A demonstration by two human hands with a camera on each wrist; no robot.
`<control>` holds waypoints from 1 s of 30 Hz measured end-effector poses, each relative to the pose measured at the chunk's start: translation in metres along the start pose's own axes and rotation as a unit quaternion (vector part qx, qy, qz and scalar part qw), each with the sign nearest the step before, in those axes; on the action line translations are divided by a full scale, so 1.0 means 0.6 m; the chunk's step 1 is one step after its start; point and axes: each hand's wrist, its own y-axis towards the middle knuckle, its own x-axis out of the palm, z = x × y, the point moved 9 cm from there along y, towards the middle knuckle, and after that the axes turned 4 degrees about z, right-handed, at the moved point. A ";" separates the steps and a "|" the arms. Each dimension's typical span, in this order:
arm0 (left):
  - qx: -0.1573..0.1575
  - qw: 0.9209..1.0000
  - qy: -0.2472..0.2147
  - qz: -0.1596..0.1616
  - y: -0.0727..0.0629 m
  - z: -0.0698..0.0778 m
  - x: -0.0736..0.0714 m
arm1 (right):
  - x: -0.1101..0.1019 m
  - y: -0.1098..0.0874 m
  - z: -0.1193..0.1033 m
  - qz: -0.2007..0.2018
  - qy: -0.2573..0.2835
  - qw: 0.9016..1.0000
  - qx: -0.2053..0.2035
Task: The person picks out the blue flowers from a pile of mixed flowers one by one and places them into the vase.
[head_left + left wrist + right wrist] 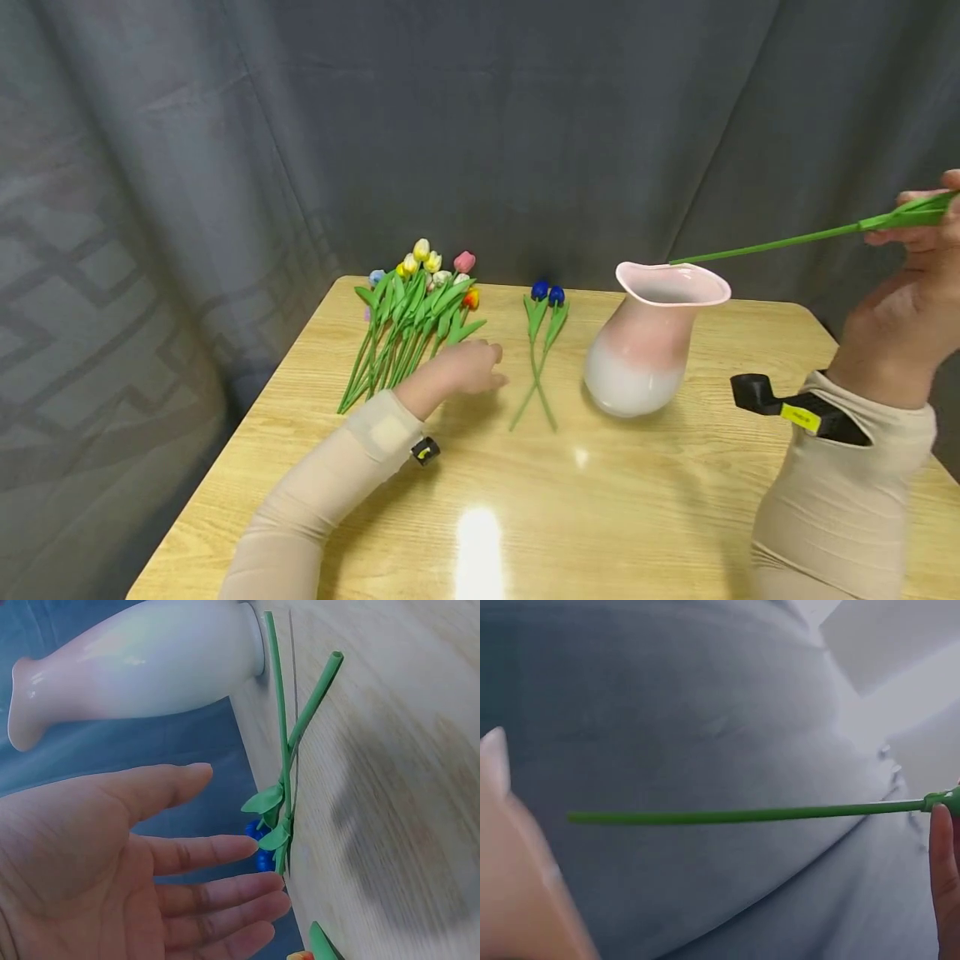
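Note:
My right hand (926, 271), raised at the right edge of the head view, pinches an artificial tulip (787, 241) by its green leaves. Its long stem points left, and the tip overlaps the back rim of a pink and white vase (637, 367). The flower head lies outside the view. On the table, two blue tulips (557, 297) lie with crossed stems, left of the vase. Beside them my left hand (465, 367) hovers with fingers extended and nothing in it; the left wrist view shows its palm (82, 862).
A pile of tulips (408, 312) in white, yellow, pink and orange lies at the back left, next to the left hand. The wooden table (570, 517) ends at a grey curtain (525, 150) behind. Small wrist cameras (425, 451) sit on both sleeves.

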 end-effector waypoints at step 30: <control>-0.006 1.000 -0.011 -0.009 0.001 0.004 0.011 | -0.019 -0.070 0.158 -0.203 -0.182 0.960 0.054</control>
